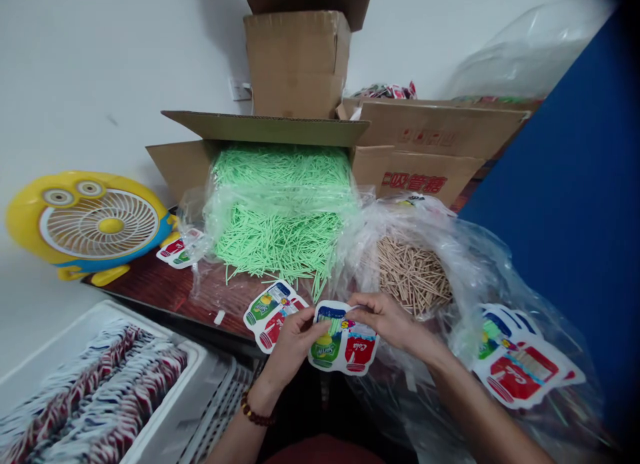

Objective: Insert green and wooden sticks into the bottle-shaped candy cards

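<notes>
My left hand (pixel 293 341) grips the left edge of a small printed packet (pixel 345 351) with green and red bottle pictures. My right hand (pixel 383 317) pinches the packet's top edge, fingers closed, with a thin green stick (pixel 334 326) at the opening. Just beyond my hands, a heap of green sticks (pixel 277 211) spills from a clear bag inside an open cardboard box. A bag of brown sticks (pixel 413 274) lies right of it. One more printed packet (pixel 270 314) rests on the table by my left hand.
A yellow cartoon desk fan (pixel 87 224) stands at the left. A white crate (pixel 170 417) at lower left holds filled packets. A stack of empty packets (pixel 520 364) lies in plastic at the right. Cardboard boxes (pixel 297 64) stand behind, and a blue panel (pixel 575 204) is at the right.
</notes>
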### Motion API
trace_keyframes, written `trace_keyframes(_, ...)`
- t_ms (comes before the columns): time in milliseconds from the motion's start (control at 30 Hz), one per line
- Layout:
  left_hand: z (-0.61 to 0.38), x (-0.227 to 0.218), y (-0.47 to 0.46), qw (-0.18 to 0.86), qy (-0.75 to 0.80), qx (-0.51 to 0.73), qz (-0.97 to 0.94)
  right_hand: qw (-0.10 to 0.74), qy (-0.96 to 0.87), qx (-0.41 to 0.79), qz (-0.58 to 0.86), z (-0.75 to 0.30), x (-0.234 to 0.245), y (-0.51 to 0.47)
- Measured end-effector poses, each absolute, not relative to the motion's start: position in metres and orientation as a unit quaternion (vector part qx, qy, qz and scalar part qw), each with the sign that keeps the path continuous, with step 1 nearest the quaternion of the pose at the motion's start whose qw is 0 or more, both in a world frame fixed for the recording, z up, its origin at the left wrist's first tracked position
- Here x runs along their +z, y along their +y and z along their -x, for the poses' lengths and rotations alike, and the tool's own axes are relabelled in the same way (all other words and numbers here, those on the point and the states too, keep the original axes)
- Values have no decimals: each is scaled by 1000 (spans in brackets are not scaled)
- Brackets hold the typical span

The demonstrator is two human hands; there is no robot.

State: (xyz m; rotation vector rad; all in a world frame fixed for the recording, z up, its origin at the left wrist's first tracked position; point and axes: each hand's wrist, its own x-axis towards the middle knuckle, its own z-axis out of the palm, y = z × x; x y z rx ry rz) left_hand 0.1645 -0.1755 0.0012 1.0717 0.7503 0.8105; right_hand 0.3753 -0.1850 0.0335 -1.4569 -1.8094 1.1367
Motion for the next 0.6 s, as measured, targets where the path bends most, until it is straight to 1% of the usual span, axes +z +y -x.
trace_keyframes(100, -165, 2, -175, 736, 335, 356, -468, 276, -676, 409, 546, -375, 32, -184)
trace_keyframes(367, -165, 1, -176, 724, 360, 359, -467, 282, -666, 413, 553, -375, 30, -183)
trace_keyframes(600, -167, 2, -177, 734, 368, 352, -451, 294, -653, 417, 559, -375, 30, -181)
